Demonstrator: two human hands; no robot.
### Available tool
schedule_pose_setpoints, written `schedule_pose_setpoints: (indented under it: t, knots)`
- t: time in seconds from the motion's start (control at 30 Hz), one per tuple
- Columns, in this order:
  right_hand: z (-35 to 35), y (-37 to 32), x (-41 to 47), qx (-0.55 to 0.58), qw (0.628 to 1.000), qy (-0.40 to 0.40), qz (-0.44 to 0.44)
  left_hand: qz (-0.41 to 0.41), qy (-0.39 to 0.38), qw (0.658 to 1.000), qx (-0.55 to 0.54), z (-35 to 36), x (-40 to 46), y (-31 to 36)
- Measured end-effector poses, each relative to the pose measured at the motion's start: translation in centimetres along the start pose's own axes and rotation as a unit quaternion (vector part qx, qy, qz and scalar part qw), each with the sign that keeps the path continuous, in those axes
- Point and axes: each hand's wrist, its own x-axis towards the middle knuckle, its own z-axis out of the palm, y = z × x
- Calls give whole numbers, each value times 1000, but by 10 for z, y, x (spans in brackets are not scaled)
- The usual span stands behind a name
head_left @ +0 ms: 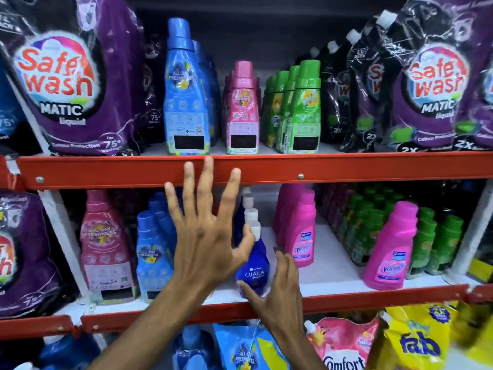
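My left hand [206, 236] is raised in front of the middle shelf, fingers spread and straight, fingertips over the red shelf rail [346, 169]. It holds nothing. Just right of its thumb stands a dark blue Ujala bottle [256, 265] with a white cap, first in a row of the same bottles. My right hand [277, 287] is lower, beside that bottle's base, fingers loosely extended, thumb near the bottle's bottom; it does not grip it.
Upper shelf: purple Safe Wash pouches [64, 84], a tall blue bottle [184, 97], pink bottles [242, 110], green bottles [304, 108]. Middle shelf: pink and light blue softener bottles [153, 255], magenta Vanish bottles [389, 249]. Below: Comfort and yellow fab pouches [416, 340].
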Motion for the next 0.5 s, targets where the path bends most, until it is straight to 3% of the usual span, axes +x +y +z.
schedule_pose_setpoints:
  t: [0.2,0.37,0.5]
  knots:
    - [-49,43,2,-56,994,93,-35,102,-124,980,-115,35,-50,57]
    - [-90,91,13,-113,984,134,36,133,-272,947,-111,68,-80,91]
    - [-111,124,24,-119,973,163,111,137,-348,923,-90,87,-97,106]
